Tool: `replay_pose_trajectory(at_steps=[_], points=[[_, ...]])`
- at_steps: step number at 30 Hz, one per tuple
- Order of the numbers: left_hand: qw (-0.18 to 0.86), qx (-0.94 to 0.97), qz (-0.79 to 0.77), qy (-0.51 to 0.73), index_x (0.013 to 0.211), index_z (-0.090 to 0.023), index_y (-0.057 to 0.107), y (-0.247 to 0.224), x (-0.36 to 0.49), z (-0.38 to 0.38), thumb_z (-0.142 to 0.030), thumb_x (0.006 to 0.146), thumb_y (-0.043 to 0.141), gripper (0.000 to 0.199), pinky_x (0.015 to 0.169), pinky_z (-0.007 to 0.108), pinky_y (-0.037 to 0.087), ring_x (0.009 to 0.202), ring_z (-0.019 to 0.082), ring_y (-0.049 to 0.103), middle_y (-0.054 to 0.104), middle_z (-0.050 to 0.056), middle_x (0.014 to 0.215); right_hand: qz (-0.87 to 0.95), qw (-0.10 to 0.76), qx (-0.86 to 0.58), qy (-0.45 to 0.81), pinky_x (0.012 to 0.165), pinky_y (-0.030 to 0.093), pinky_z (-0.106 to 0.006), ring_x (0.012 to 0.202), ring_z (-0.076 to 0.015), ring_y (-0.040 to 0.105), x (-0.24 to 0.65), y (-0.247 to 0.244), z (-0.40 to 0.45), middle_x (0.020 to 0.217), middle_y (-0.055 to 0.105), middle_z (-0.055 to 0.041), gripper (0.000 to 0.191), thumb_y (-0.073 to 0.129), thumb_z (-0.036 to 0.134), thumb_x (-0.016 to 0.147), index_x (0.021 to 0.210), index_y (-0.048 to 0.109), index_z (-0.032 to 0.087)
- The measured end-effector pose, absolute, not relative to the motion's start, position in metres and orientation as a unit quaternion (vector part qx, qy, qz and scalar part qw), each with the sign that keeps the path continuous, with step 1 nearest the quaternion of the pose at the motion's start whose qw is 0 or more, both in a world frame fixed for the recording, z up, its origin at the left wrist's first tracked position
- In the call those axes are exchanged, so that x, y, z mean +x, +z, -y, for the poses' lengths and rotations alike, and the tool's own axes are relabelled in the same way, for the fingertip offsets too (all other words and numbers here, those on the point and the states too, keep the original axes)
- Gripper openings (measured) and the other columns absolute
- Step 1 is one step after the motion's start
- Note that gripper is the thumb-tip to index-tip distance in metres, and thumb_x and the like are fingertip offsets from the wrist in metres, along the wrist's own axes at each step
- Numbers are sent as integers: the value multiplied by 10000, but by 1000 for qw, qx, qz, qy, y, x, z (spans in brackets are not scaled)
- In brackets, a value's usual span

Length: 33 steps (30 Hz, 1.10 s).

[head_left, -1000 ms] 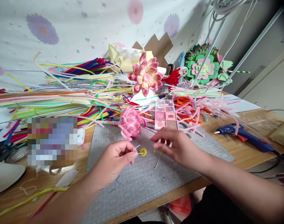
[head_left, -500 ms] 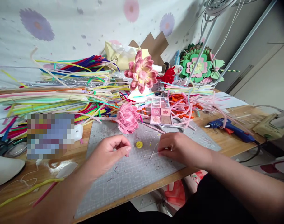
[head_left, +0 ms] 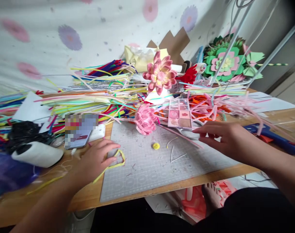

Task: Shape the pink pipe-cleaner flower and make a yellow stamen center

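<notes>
My left hand is low over the left edge of the grey cutting mat, fingers and thumb apart. A bent yellow pipe cleaner curves around its fingertips; no firm grip on it shows. At the mat's right side, my right hand is open, its fingertips at the handle of the scissors. Those scissors are partly covered by a makeup palette. Between the hands lie a small yellow disc and thin white wire scraps. A pink pipe-cleaner flower rests at the mat's back edge.
Bundles of coloured pipe cleaners fill the table's back. A second pink flower rises behind the palette. Right is a blue glue gun; left are a phone, a white case and a white cylinder.
The view has swung left. My right hand has moved from the wire scraps to the scissors. My left hand has shifted leftward and opened, beside the yellow pipe cleaner, whose bent end is now on the mat.
</notes>
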<state>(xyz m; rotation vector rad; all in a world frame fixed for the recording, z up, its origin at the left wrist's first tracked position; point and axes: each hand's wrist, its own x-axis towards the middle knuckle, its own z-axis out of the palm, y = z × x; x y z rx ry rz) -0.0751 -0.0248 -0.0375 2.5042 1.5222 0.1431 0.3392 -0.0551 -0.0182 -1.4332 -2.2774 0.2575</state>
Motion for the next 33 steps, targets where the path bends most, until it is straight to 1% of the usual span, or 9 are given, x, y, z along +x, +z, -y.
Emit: replay_pose_trajectory(at_steps=[3, 6, 9, 13, 17, 20, 25, 28, 33], points=[[95, 852, -513, 40, 865, -218, 659, -36, -60, 23, -287, 840, 499, 176, 932, 396, 375, 1026, 246, 557, 649, 56, 1022, 833, 219, -499, 92, 614, 474, -338, 682, -212, 640, 334, -23, 52, 859, 691, -83, 240, 508, 322, 883, 972, 704, 216], [108, 854, -507, 48, 711, -205, 581, -30, -53, 23, -241, 852, 440, 203, 879, 356, 388, 898, 203, 577, 643, 27, 865, 830, 222, -498, 118, 611, 486, -328, 686, -198, 639, 323, -25, 51, 872, 687, -76, 237, 509, 343, 889, 961, 699, 221], [129, 831, -538, 54, 776, -210, 561, -23, -53, 25, -243, 857, 417, 168, 784, 329, 412, 799, 192, 582, 645, 10, 800, 832, 236, -470, 175, 616, 491, -292, 730, -175, 634, 301, -23, 55, 906, 678, -65, 212, 509, 295, 896, 979, 690, 222], [133, 841, -521, 62, 964, -211, 613, -23, -55, 22, -231, 792, 519, 198, 856, 359, 398, 947, 235, 589, 656, 53, 996, 853, 238, -403, 229, 719, 500, -292, 838, -175, 629, 268, -23, 62, 978, 673, -69, 224, 500, 172, 883, 1001, 686, 212], [142, 842, -515, 69, 712, -204, 613, -22, -48, 22, -228, 782, 522, 117, 835, 345, 411, 893, 222, 595, 654, 47, 912, 838, 258, -391, 278, 747, 498, -300, 820, -166, 626, 243, -25, 65, 958, 674, -66, 186, 539, 150, 860, 959, 691, 185], [164, 832, -524, 82, 725, -207, 573, -6, -37, 34, -250, 818, 487, 134, 692, 289, 442, 739, 182, 608, 664, 14, 762, 797, 312, -390, 338, 763, 503, -315, 865, -178, 635, 223, -24, 67, 983, 685, -78, 162, 568, 201, 857, 968, 683, 171], [215, 821, -506, 152, 747, -216, 542, 33, -11, 63, -278, 825, 515, 102, 552, 223, 403, 596, 127, 562, 607, -41, 637, 653, 402, -335, 547, 913, 472, -383, 1066, -218, 609, 184, -22, 72, 1165, 652, -112, 496, 679, 364, 773, 1212, 572, 157], [171, 840, -487, 170, 735, -212, 559, 50, 1, 74, -272, 812, 530, 101, 540, 220, 390, 575, 120, 540, 581, -44, 612, 558, 437, -294, 642, 809, 499, -332, 858, -181, 654, 169, -18, 75, 918, 709, -47, 561, 782, 425, 641, 1107, 615, 160], [87, 861, -472, 169, 722, -204, 590, 69, 1, 87, -253, 803, 531, 111, 537, 216, 373, 558, 109, 528, 585, -46, 608, 542, 426, -294, 663, 617, 462, -249, 551, -96, 554, 173, -6, 85, 576, 618, 31, 245, 750, 366, 682, 725, 641, 150]])
